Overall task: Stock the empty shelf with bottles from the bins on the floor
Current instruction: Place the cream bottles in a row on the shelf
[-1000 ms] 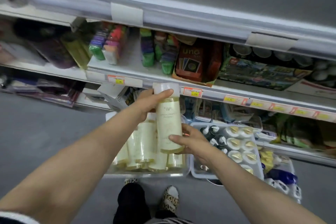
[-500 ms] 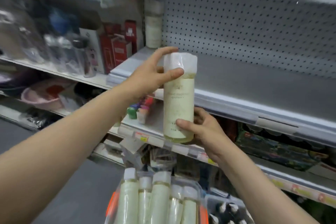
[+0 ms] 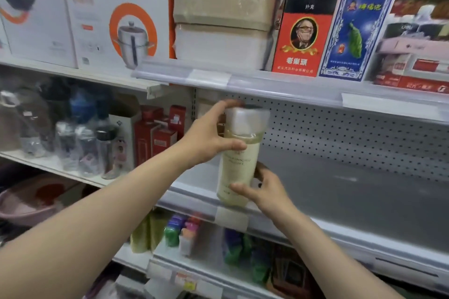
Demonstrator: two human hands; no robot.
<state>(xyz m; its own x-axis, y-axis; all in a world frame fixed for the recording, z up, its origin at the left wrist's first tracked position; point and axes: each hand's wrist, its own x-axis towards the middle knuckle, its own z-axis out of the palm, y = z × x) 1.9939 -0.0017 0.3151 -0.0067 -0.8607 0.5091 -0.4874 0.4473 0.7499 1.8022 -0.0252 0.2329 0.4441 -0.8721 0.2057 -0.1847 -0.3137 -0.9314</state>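
Placement: left hand (image 3: 206, 139), right hand (image 3: 266, 193) curled round tall pale-yellow plastic bottle (image 3: 237, 171); next needed upright set-down on grey metal shelf (image 3: 352, 201)

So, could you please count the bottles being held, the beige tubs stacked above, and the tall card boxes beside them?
bottle: 1
beige tubs: 3 (top one cropped)
tall card boxes: 2
total: 6

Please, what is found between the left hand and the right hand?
In the head view, only the pale middle of the bottle lies there: the left hand grips its cap end, the right hand holds its bottom.
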